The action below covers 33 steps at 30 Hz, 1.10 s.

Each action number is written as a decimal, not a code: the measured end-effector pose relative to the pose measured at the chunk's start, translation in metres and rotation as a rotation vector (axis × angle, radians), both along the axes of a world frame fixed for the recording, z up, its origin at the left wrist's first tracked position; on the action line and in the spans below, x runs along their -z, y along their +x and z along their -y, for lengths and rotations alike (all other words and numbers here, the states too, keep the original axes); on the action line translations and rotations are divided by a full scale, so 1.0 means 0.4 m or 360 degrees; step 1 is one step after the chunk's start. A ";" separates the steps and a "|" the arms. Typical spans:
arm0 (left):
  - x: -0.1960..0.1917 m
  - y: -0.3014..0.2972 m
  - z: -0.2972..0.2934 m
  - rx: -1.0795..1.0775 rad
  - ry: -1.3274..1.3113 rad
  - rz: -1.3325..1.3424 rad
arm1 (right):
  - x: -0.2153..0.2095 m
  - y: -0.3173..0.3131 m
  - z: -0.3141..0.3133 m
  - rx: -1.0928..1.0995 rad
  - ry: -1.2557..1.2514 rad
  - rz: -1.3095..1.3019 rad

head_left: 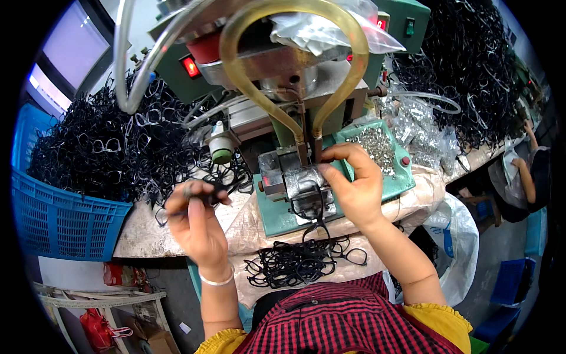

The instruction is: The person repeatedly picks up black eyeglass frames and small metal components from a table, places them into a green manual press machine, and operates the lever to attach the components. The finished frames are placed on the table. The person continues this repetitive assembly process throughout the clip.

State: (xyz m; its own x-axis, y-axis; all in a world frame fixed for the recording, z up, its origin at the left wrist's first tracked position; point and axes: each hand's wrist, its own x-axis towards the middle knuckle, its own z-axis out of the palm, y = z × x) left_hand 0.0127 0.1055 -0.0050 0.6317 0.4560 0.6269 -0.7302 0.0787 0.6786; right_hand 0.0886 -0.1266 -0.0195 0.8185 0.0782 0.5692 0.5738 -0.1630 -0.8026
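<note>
Eyeglass frame (312, 207), thin black plastic with two looped rims, lies on the green metal base (277, 218) of the press machine (295, 100), under the shiny steel block (289, 174). Your right hand (354, 183) rests its grip on that block, fingers curled over the top edge with the thumb low beside the frame; whether it pinches the frame itself cannot be told. Your left hand (197, 221) is closed around one more black frame (215, 192), held above the worktop (147, 227), which is wrapped in creased beige tape. A loose heap of finished frames (300, 262) lies at the near edge. One blue plastic lattice basket (59, 218) at left holds a tangled mound of frames. Two amber rubber hoses (242, 76) arc down to the nozzle. One green tray (401, 171) holds small silvery metal parts (377, 147).
</note>
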 end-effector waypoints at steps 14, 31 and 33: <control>-0.061 0.012 0.079 0.0047 0.1538 0.0361 | -0.017 -0.024 0.073 0.0028 -0.0050 -0.0249; 0.057 -0.056 0.150 -0.0059 0.1578 0.0046 | 0.180 0.089 0.178 0.0948 -0.1023 0.0064; 0.123 -0.147 0.151 -0.0109 0.1293 -0.0129 | 0.176 0.088 0.175 0.0924 -0.1006 0.0102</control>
